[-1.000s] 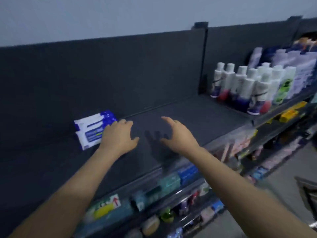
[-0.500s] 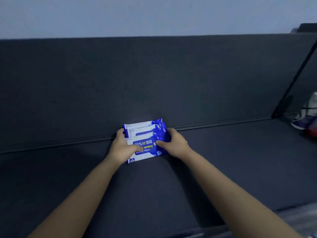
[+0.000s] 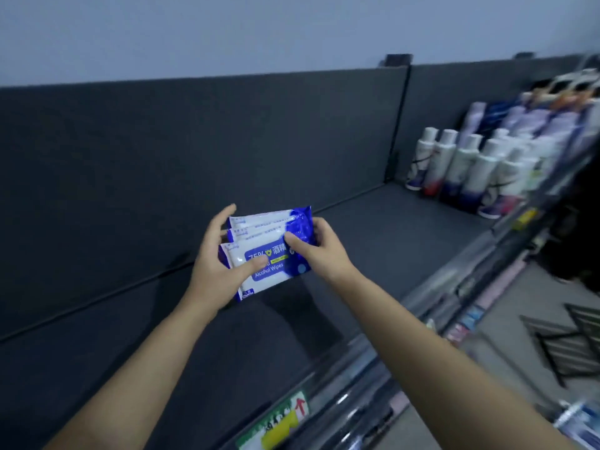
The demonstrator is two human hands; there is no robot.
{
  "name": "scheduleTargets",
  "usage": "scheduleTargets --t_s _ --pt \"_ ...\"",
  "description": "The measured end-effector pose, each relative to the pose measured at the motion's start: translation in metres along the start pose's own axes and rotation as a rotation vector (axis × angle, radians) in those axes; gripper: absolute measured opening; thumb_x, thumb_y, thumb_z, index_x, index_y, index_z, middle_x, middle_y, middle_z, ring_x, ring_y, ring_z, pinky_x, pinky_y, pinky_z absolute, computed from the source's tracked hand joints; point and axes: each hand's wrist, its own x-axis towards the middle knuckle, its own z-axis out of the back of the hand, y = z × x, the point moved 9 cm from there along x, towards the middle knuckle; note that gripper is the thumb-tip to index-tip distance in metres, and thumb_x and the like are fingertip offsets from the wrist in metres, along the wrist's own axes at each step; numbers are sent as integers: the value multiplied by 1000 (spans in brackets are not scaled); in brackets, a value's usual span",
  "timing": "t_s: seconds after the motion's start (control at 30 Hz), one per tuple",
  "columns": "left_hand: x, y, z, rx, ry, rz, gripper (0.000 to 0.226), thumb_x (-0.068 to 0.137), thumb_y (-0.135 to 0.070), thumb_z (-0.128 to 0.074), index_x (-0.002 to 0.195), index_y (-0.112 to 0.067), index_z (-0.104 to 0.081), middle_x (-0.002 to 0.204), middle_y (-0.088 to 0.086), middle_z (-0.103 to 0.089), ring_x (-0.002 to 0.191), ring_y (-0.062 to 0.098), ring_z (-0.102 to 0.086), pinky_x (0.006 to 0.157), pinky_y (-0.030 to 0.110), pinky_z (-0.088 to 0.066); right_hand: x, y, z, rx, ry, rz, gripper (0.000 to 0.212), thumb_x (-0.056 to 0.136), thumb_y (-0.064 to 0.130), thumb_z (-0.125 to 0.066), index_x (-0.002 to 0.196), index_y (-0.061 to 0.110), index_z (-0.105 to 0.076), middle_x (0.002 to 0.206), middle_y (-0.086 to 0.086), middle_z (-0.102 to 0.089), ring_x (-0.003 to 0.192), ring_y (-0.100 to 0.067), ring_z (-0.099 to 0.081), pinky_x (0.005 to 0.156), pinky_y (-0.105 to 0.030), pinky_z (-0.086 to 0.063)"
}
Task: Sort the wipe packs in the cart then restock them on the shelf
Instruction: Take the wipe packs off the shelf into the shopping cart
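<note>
Restocking step: gripping wipe packs (image 3: 276, 270) with left hand (image 3: 217, 275) and right hand (image 3: 322, 252) over shelf (image 3: 389, 238); next, likely setting flat toward twelve o'clock.

The wipe packs (image 3: 281, 268) are white, with a deep blue right end and a blue panel carrying white letters and a small yellow-green strip. The shelf (image 3: 373, 235) around them is plain dark grey. Above the wipe packs the wall (image 3: 227, 27) is pale blue-grey. Right of them, the bottles (image 3: 467, 170) are white with dark blue and red bases. Below them, a shelf tag (image 3: 281, 418) is green and yellow, with a red arrow.
</note>
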Motion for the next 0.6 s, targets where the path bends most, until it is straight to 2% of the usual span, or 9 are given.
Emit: scheduleTargets --t_s 0.1,0.2,0.37,0.5,0.57,0.6 --pt "-14 -34 -59 -78 155 -30 59 71 1 -78 116 -28 -54 108 -10 -61 92 8 -65 75 26 -56 -49 9 63 30 -177 -44 29 89 18 -66 113 10 -52 110 -6 -66 95 -19 -66 81 -35 -56" --pt "-36 -68 -133 -83 343 -36 51 69 -3 -82 110 -21 -58 102 -6 -63 82 6 -64 73 24 -56 -111 15 140 94 -387 -68 30 89 15 -65 114 9 -51 114 -11 -64 97 -25 -65 81 -45 -55" --pt "-112 -111 -274 -54 668 -20 57 53 -2 -90 101 -15 -60 97 3 -63 78 15 -61 75 34 -56 -238 21 269 84 -639 -62 29 87 12 -66 112 12 -51 117 -12 -64 98 -27 -66 72 -36 -57" --pt "-200 -126 -384 -22 848 -5 54 59 5 -85 102 -10 -57 87 2 -62 61 2 -60 51 14 -48 -344 15 365 1 -744 -94 37 84 -2 -66 115 11 -50 118 -15 -62 90 -21 -64 67 -29 -57" --pt "-245 -127 -439 -19 937 29 53 59 4 -85 102 -9 -56 88 3 -64 60 0 -64 51 16 -50 -396 5 412 -15 -804 -139 39 82 -5 -67 113 12 -50 117 -14 -62 93 -22 -64 69 -32 -58" --pt "-266 -127 -466 -3 977 34 52 59 1 -86 101 -11 -57 90 3 -65 65 4 -65 54 19 -52 -421 -3 434 -10 -833 -158 40 81 -6 -67 113 11 -51 115 -13 -63 95 -24 -64 69 -32 -58"
